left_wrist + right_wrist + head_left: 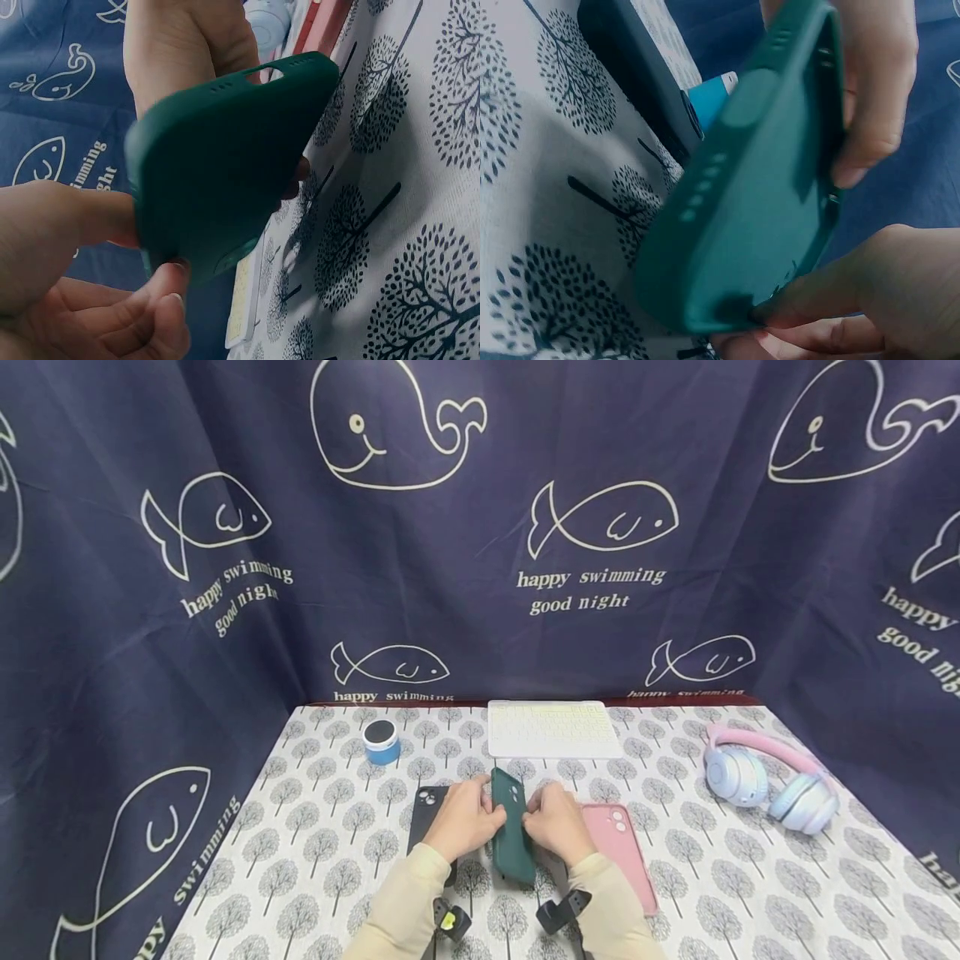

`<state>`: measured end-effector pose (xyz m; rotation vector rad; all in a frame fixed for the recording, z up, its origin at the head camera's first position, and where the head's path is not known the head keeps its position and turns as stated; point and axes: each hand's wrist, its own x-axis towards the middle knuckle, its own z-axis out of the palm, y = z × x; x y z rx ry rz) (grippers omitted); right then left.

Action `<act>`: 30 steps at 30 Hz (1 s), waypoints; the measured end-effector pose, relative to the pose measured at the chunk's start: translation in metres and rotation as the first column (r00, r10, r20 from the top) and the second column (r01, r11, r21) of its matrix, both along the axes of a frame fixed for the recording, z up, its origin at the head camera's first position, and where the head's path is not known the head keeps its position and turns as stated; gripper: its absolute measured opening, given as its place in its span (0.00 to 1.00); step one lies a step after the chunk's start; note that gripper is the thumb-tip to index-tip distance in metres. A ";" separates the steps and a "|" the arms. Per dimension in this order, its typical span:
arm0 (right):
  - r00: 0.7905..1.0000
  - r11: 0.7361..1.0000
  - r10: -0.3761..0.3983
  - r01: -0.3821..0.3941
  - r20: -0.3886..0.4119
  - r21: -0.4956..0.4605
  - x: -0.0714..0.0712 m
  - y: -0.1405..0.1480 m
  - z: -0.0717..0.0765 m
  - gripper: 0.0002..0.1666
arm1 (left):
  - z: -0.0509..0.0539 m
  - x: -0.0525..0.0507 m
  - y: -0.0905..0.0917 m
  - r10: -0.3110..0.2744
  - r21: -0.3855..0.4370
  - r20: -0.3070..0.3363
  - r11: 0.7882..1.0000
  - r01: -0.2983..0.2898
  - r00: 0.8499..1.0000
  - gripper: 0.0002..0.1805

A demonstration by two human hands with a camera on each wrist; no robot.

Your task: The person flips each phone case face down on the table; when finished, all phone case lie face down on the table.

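Observation:
A dark green phone case [512, 831] with a camera cutout is held tilted, just above the tablecloth, between both hands. Along its left side, my left hand [467, 814] grips the rim with thumb and fingers. At the opposite edge my right hand [557, 818] pinches the case; its thumb reaches over the rim in the right wrist view. That view shows the hollow inside of the green case [780, 187], while the left wrist view shows its outer back [217, 172]. A black phone case [424, 814] lies partly hidden by the left hand. Beside the right forearm lies a pink phone case [622, 843].
At the back of the patterned tablecloth [315, 835] sits a white keyboard [553, 731]. A blue and white cylindrical speaker [382, 743] stands back left. Pink and light blue headphones [772, 777] rest on the right. A navy curtain [480, 627] hangs behind the table.

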<state>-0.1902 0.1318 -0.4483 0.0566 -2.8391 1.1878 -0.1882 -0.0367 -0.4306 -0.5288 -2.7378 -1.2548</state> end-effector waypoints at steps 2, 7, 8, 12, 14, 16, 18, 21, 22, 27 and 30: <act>0.999 0.999 0.032 -0.031 0.016 -0.031 0.001 -0.003 -0.002 0.02 | 0.002 0.001 0.001 0.010 0.020 -0.001 1.000 -0.010 1.000 0.29; 0.993 0.991 0.107 -0.101 0.058 -0.090 0.001 -0.011 -0.008 0.01 | 0.006 0.004 0.003 0.018 0.035 -0.012 0.999 -0.018 1.000 0.29; 0.991 0.989 0.113 -0.106 0.070 -0.099 0.001 -0.012 -0.010 0.01 | 0.007 0.005 0.004 0.018 0.030 -0.015 0.999 -0.018 1.000 0.29; 0.993 0.992 0.108 -0.106 0.035 -0.069 -0.001 -0.016 -0.016 0.06 | 0.005 0.005 0.008 -0.003 0.002 -0.033 1.000 0.003 0.999 0.29; 0.996 0.995 0.090 -0.089 0.009 -0.037 -0.002 -0.016 -0.017 0.07 | 0.003 0.005 0.010 -0.023 -0.007 -0.029 1.000 0.023 0.999 0.29; 0.997 0.997 0.071 -0.071 -0.020 0.002 -0.003 -0.016 -0.018 0.05 | 0.001 0.005 0.013 -0.043 -0.014 -0.023 0.999 0.043 0.999 0.28; 0.998 0.998 0.060 -0.059 -0.021 0.016 -0.004 -0.016 -0.019 0.03 | 0.000 0.004 0.014 -0.051 -0.017 -0.020 0.999 0.051 0.998 0.29; 0.998 0.998 0.059 -0.059 -0.005 0.017 -0.005 -0.015 -0.019 0.02 | -0.001 0.003 0.014 -0.044 -0.023 -0.012 0.999 0.043 0.999 0.29; 0.998 0.998 0.064 -0.064 0.000 0.012 -0.005 -0.015 -0.019 0.02 | -0.001 0.003 0.014 -0.041 -0.021 -0.006 0.999 0.041 0.999 0.28; 0.993 0.994 0.103 -0.101 0.049 -0.041 -0.005 -0.011 -0.013 0.07 | -0.003 0.002 0.010 -0.036 0.008 0.024 0.999 0.036 0.999 0.30; 0.994 0.987 0.107 -0.102 0.036 -0.121 -0.004 -0.009 -0.004 0.10 | -0.008 -0.002 0.006 -0.066 0.056 0.062 0.996 0.062 0.996 0.31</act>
